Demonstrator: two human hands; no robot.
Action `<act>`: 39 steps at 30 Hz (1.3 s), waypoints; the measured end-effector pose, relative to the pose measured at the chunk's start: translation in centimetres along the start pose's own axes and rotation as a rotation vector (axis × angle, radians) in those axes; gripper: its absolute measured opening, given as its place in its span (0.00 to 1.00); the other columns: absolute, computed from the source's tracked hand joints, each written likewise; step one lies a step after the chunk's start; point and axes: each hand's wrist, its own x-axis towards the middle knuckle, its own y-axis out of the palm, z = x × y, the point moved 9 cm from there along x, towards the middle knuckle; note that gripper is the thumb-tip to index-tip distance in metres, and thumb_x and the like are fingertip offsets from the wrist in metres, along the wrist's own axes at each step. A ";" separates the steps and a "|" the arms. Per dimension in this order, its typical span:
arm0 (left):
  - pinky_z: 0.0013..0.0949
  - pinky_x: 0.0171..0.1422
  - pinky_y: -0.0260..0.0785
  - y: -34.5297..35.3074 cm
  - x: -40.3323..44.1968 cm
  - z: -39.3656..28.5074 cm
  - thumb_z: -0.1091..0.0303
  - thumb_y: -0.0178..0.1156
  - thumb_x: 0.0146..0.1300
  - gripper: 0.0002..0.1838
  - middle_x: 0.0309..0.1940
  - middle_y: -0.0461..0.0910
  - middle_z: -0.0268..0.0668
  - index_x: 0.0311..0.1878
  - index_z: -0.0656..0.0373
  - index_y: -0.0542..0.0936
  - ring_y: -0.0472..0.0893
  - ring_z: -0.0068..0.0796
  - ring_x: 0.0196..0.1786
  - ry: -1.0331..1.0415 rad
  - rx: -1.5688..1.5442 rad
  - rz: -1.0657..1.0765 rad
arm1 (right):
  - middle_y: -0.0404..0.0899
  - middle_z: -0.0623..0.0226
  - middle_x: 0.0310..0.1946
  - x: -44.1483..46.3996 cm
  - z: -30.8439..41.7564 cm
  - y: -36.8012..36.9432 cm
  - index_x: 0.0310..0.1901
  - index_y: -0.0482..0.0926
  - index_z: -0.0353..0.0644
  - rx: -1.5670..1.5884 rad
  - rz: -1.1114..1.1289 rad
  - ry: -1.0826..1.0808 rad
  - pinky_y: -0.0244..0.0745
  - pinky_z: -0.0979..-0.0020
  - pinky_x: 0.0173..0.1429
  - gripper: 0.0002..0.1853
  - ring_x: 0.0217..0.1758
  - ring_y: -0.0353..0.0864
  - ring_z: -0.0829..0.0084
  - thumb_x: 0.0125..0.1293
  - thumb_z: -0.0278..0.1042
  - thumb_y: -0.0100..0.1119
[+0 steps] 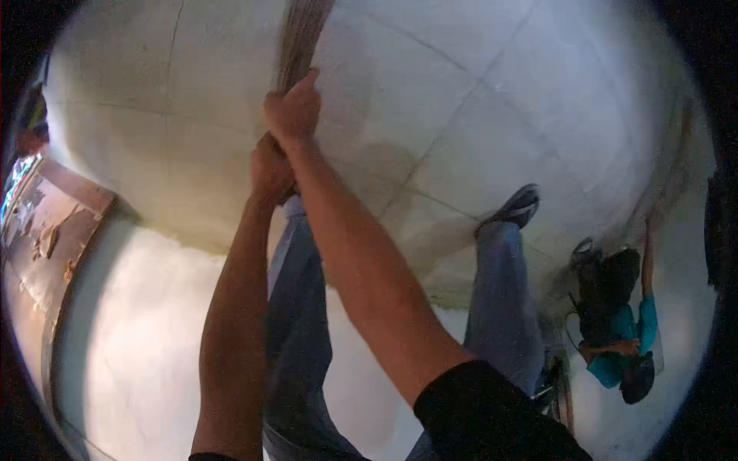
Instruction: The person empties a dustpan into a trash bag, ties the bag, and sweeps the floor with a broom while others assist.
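A stick broom (pixel 301 42), a tight bundle of thin brown sticks, runs from my hands up past the top edge of the view, so its far end is out of sight. My right hand (pixel 294 111) is wrapped round the bundle, with one finger or thumb lying along it. Just below, my left hand (pixel 272 167) is closed at the bundle's near end, close against the right wrist. The hands hide most of that end. Beneath them is the pale tiled floor (pixel 400 92), crossed by dark joint lines.
My jeans-clad legs stand apart, with a dark shoe (pixel 520 206) on the right. Farther right is another person (pixel 626 330) in a teal top, one arm stretched toward a blurred long object. A worn brown wooden panel (pixel 58 230) with peeling patches stands at the left.
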 end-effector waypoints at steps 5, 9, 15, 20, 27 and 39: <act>0.44 0.39 0.73 0.7 -6.1 -7.1 0.52 0.66 0.52 0.27 0.34 0.82 0.51 0.46 0.65 0.73 0.81 0.54 0.39 -0.035 -0.158 -0.048 | 0.78 0.40 0.36 -4.3 0.6 -8.5 0.60 0.57 0.30 0.140 -0.027 -0.061 0.74 0.51 0.47 0.37 0.42 0.78 0.40 0.47 0.30 0.61; 0.50 0.41 0.72 10.0 -12.7 -13.9 0.55 0.67 0.51 0.24 0.33 0.81 0.49 0.46 0.59 0.72 0.80 0.54 0.38 -0.106 0.059 0.208 | 0.76 0.46 0.45 -8.2 -4.8 -23.0 0.57 0.63 0.32 0.095 -0.313 -0.203 0.69 0.56 0.56 0.34 0.49 0.76 0.47 0.47 0.30 0.63; 0.48 0.50 0.71 29.3 -16.3 -27.5 0.53 0.59 0.55 0.25 0.43 0.79 0.51 0.52 0.58 0.71 0.79 0.52 0.46 0.087 -0.016 0.638 | 0.76 0.45 0.48 -5.0 -22.6 -45.7 0.54 0.68 0.30 -0.117 -0.624 0.199 0.69 0.57 0.57 0.31 0.51 0.77 0.48 0.48 0.33 0.67; 0.50 0.52 0.70 34.3 -14.2 -32.7 0.53 0.59 0.52 0.27 0.46 0.79 0.48 0.53 0.57 0.74 0.78 0.52 0.48 -0.034 0.118 0.692 | 0.76 0.42 0.45 1.8 -28.6 -51.9 0.51 0.66 0.26 0.018 -0.445 0.334 0.69 0.55 0.56 0.33 0.49 0.76 0.44 0.46 0.38 0.67; 0.45 0.50 0.72 23.8 -10.7 -22.0 0.61 0.63 0.45 0.23 0.42 0.81 0.49 0.48 0.57 0.78 0.80 0.48 0.46 -0.090 0.014 0.436 | 0.74 0.36 0.46 0.3 -16.5 -35.5 0.58 0.59 0.20 -0.236 -0.344 0.206 0.70 0.54 0.57 0.40 0.50 0.76 0.43 0.49 0.39 0.64; 0.47 0.46 0.72 -6.0 -6.7 -0.2 0.47 0.68 0.44 0.29 0.35 0.82 0.52 0.40 0.65 0.79 0.81 0.52 0.44 -0.440 -0.139 -0.028 | 0.76 0.36 0.37 -5.8 3.2 2.5 0.56 0.54 0.16 -0.202 0.262 0.004 0.76 0.54 0.45 0.38 0.41 0.80 0.42 0.51 0.32 0.61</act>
